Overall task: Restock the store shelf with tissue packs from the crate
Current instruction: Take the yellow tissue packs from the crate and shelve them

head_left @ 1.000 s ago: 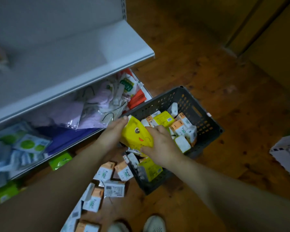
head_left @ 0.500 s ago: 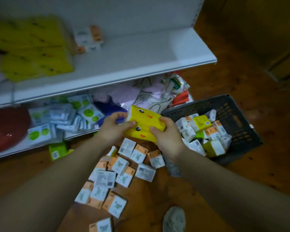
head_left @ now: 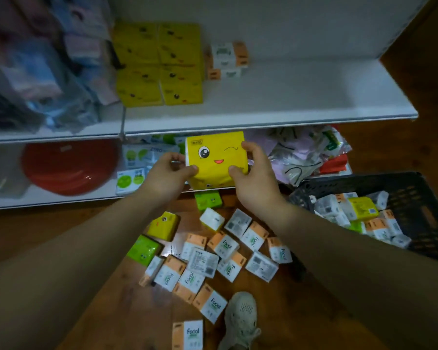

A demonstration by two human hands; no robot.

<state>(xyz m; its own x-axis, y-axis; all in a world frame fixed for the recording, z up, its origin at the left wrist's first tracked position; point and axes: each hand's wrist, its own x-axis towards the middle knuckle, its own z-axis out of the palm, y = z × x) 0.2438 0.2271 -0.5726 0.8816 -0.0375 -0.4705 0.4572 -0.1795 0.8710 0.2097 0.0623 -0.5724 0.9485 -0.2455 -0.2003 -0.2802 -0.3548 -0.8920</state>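
the yellow tissue pack (head_left: 216,157) with its winking cartoon face sits upright between my left hand (head_left: 168,173) and right hand (head_left: 254,173), both pinching its lower corners, below the white shelf (head_left: 288,102) edge, arms outstretched.

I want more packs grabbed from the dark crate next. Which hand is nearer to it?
Right. The right hand grips the yellow pack's right edge, on the side toward the crate. The left hand grips its left edge, farther away, with the pack between.
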